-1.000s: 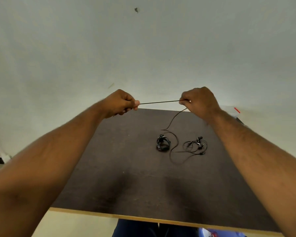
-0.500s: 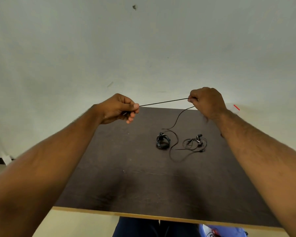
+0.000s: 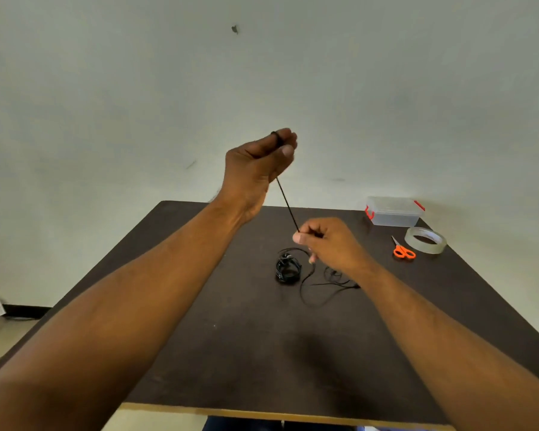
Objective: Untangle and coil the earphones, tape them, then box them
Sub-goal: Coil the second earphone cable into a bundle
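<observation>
Earphone cord (image 3: 288,205) ran taut btwn both hands, slanting from upper left down to lower right, above the far middle of the counter (image 3: 231,353). Left hand (image 3: 257,163) was raised, fingers curled, w/ a black loop of the cord wrapped over the index finger near the top and the thumb pressed against it. Right hand (image 3: 327,244) sat lower, just above the counter, thumb and fingers pinching the cord's lower end; other fingers curled in.

From the right hand the cord dropped slack onto the counter, curving in a loose loop (image 3: 311,293) toward the person and back under the right wrist, where its tangled end was partly hidden. Just left of that slack lay a second set of earphones, a coiled bundle (image 3: 288,269), black, resting on the counter, apart from both hands. Cannot tell if tape was on it.

Far right corner of the counter: clear plastic box (image 3: 392,211) w/ red clips, lid on. Nearer the person, a roll of clear tape (image 3: 425,240) lay flat, and just left of it orange-handled scissors (image 3: 402,248), blades pointing away. All 3 well apart from the earphones.

Counter was dark brown w/ a pale front edge. Behind it, a plain pale wall (image 3: 106,88) w/ a small dark mark (image 3: 234,28) high up.
</observation>
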The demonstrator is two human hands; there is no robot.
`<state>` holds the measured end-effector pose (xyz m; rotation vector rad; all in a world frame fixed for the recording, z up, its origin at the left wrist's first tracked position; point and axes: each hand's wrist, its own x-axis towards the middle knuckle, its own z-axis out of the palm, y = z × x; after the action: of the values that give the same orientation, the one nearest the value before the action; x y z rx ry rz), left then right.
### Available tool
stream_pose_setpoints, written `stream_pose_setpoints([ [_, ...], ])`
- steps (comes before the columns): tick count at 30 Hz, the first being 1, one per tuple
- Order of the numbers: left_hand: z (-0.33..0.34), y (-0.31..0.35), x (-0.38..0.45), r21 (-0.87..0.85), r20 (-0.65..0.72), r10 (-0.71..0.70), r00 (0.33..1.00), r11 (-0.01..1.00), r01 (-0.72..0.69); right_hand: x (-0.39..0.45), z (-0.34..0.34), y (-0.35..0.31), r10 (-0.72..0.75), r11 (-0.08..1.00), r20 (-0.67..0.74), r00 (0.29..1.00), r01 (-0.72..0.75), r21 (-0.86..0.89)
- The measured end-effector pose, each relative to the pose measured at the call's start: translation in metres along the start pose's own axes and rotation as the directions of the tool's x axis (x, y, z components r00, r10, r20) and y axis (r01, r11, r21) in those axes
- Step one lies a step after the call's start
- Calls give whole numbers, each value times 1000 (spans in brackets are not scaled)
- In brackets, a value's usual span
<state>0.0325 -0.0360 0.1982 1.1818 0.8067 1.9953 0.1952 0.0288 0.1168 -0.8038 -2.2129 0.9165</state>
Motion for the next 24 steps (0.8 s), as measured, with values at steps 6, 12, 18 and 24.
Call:
stream_pose_setpoints([
  [6, -24, -22, 3, 486, 72, -5, 997, 873, -30, -9, -37, -28, -109, 993, -201, 974, 118, 30],
  [12, -30, -32, -5, 289, 288, -404, 868, 901, 323, 9, -77, -72, -337, 912, -64, 939, 309, -270],
  [18, -28, -26, -10, 340, 419, -546, 726, 835, 432, 24, -86, -81, -316, 892, 100, 943, 331, -309],
  [24, -17, -9, -16, 255, 632, -484, 605, 867, 428, 20, -72, -78, -293, 956, 8, 956, 293, 3],
])
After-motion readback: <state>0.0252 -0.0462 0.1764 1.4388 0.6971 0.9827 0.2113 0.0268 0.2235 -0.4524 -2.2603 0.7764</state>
